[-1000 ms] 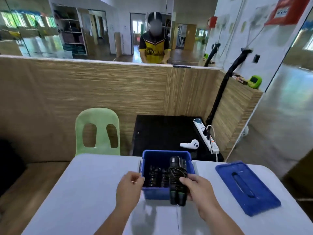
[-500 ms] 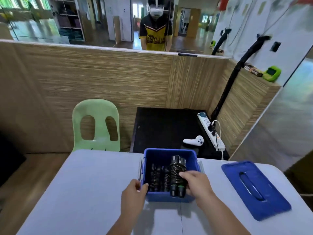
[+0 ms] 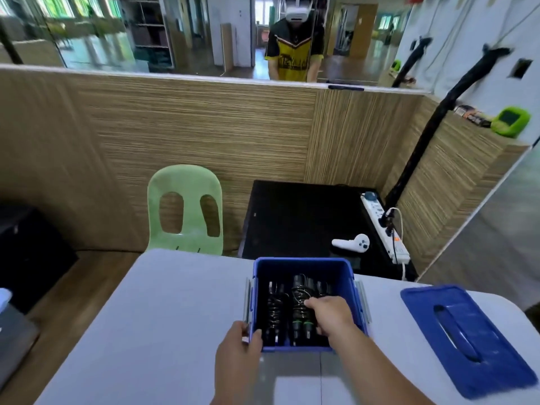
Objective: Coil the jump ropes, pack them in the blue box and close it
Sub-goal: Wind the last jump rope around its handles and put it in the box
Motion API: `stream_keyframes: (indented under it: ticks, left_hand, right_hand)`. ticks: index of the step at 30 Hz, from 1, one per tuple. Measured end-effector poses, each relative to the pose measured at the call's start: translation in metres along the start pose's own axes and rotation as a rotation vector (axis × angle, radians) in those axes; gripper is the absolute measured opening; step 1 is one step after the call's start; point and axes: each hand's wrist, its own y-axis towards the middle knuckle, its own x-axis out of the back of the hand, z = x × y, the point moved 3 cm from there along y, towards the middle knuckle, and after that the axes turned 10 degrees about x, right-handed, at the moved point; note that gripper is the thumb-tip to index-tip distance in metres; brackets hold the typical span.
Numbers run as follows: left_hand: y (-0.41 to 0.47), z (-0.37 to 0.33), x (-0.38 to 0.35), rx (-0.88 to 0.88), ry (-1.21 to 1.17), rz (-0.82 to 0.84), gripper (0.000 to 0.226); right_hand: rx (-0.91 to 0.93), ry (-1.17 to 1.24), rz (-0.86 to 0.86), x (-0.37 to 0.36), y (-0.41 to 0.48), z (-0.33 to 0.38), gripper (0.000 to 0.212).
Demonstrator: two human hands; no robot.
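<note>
Two grips: right hand [image 3: 330, 314] holds coiled jump rope [image 3: 299, 305] in blue box [image 3: 304, 261], left hand [image 3: 236, 346] pinches its 7 o'clock corner; release may uncoil rope.

Coiled jump ropes [image 3: 298, 312] inside blue box [image 3: 304, 261]

— How does the blue box [image 3: 304, 268] stand?
— Upright on the desk [image 3: 175, 317] near its far edge, top open, a grey latch [image 3: 247, 302] on each side wall.
— And the ropes?
— Both are inside the box. The left rope [image 3: 273, 311], black with cord wound round its handles, lies along the left wall. The middle rope [image 3: 299, 308] lies beside it, with green rings near the handle ends, which point at the near wall.
— The lid [image 3: 493, 372]?
— It is blue and lies flat on the desk, well right of the box, its long handle recess facing up.
</note>
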Motion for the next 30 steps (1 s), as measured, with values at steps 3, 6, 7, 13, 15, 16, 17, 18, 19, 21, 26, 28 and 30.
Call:
stream_keyframes:
  ticks: [3,6,7,13,15,16,17,18,19,21,26,28,30]
  left_hand:
    - [-0.003,0.001,0.001,-0.021,-0.020,-0.003,0.014]
    - [-0.001,0.002,0.000,-0.043,-0.017,0.001,0.016]
    - [0.000,0.002,0.000,-0.049,-0.016,0.003,0.016]
    - [0.000,0.005,-0.001,-0.055,-0.009,0.004,0.016]
    - [-0.001,0.006,-0.001,-0.057,-0.010,0.000,0.015]
    - [-0.001,0.007,-0.001,-0.059,-0.009,-0.001,0.014]
    - [0.000,0.008,-0.001,-0.060,-0.007,-0.003,0.014]
    - [0.000,0.008,-0.001,-0.061,-0.004,-0.004,0.014]
    - [0.001,0.008,-0.002,-0.061,0.000,-0.005,0.013]
    - [0.001,0.010,-0.002,-0.064,0.002,-0.005,0.013]
    - [0.002,0.011,-0.004,-0.058,-0.002,-0.012,0.013]
    - [0.002,0.011,-0.004,-0.054,0.001,-0.015,0.013]
    - [0.002,0.011,-0.004,-0.056,-0.001,-0.015,0.014]
  right_hand:
    - [0.013,-0.085,-0.024,-0.004,-0.001,-0.004,0.033]
    - [0.053,-0.140,-0.031,-0.005,-0.001,-0.003,0.038]
    - [0.058,-0.145,-0.021,-0.006,0.000,-0.003,0.038]
    - [0.076,-0.254,0.061,-0.003,0.000,0.002,0.041]
    - [0.096,-0.357,0.072,0.000,-0.002,0.005,0.039]
    - [0.105,-0.401,0.066,0.001,-0.003,0.007,0.038]
    - [0.111,-0.422,0.061,0.002,-0.004,0.008,0.039]
    - [0.117,-0.429,0.061,0.002,-0.005,0.008,0.041]
    - [0.125,-0.432,0.064,0.001,-0.006,0.009,0.043]
    - [0.129,-0.427,0.080,-0.001,-0.008,0.009,0.046]
    - [0.152,-0.406,0.083,0.002,-0.012,0.013,0.052]
    - [0.177,-0.422,0.079,0.003,-0.013,0.016,0.053]
    - [0.211,-0.447,0.081,0.005,-0.014,0.019,0.053]
